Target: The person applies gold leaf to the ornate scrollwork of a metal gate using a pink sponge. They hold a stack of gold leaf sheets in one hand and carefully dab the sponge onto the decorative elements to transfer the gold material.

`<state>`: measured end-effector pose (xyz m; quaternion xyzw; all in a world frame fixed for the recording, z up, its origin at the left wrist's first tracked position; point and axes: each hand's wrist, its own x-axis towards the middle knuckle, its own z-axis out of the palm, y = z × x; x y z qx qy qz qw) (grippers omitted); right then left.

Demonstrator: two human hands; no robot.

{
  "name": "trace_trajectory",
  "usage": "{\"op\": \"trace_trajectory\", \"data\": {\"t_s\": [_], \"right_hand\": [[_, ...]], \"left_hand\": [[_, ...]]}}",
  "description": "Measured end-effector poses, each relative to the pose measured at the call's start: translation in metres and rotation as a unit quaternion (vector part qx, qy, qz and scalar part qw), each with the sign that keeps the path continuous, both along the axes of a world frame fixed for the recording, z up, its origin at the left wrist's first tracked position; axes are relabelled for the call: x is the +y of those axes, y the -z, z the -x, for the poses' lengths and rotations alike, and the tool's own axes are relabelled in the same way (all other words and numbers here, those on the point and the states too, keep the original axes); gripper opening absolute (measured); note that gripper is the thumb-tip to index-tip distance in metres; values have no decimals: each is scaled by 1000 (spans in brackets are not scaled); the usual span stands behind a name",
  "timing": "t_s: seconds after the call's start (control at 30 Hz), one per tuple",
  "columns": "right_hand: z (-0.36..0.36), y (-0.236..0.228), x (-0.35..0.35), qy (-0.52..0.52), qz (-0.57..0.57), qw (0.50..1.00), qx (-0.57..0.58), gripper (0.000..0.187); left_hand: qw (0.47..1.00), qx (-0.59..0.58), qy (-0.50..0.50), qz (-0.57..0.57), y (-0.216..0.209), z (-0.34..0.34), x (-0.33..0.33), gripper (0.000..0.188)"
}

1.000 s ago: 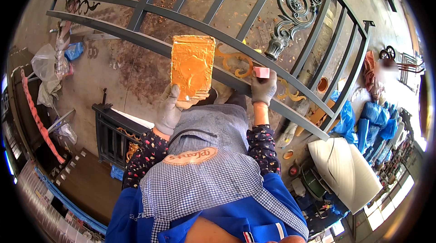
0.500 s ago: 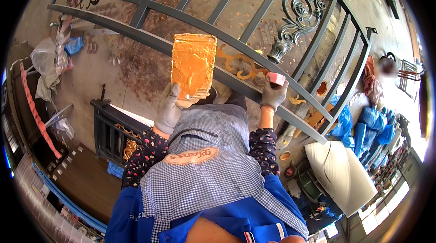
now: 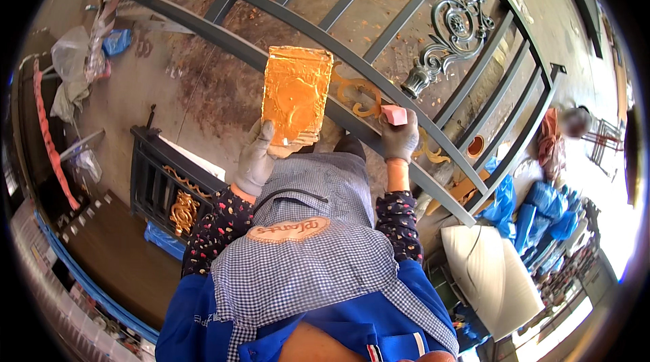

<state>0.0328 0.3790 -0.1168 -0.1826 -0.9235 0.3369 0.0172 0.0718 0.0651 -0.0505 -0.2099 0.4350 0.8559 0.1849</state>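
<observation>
In my left hand (image 3: 254,160) is a flat rectangular board (image 3: 296,94) thickly coated with wet-looking gold-orange paint; the thumb lies over its lower edge. My right hand (image 3: 401,138), gloved in grey like the other, pinches a small pink sponge block (image 3: 394,115) between thumb and fingers. That hand is over the lower rails of a dark grey metal railing (image 3: 311,38). Just left of the sponge, a gold scroll ornament (image 3: 355,94) sits between two rails. Another gold scroll (image 3: 431,150) shows right of the hand. Farther up, a large cast ornament (image 3: 452,33) is dark grey.
A second dark railing section (image 3: 169,186) with gold ornaments stands at the lower left. On the right are blue plastic bundles (image 3: 542,206) and a large white foam roll (image 3: 493,277). Clear plastic sheeting (image 3: 70,54) lies at the far left. The floor (image 3: 169,108) is paint-stained.
My right hand has moved slightly left with the sponge, which has turned and shows a different face. The board stays in my left hand. The whole view has shifted a little.
</observation>
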Motion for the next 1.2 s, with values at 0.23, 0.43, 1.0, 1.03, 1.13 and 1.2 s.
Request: {"op": "trace_trajectory", "data": {"t_s": [0.23,0.43,1.0,1.03,1.13,1.2], "right_hand": [[13,0,32,-106,50,993,2,36],[28,-16,28,-265,-2,964,-34,34],[83,-44,77,-819,-211,528,-69,38],[84,-44,79,-800,-219,554,-67,39],[83,-62,66,-745,-194,637,-48,38],[75,-52,52,-702,-150,696,-29,37]], "left_hand": [[994,-8,-106,-11,-20,-18,25,59],[987,15,-159,-6,-18,-57,41,68],[938,11,-346,14,-36,-135,114,55],[936,13,-351,17,-36,-137,116,55],[930,20,-367,23,-26,-151,119,56],[932,23,-361,21,-15,-156,118,58]]}}
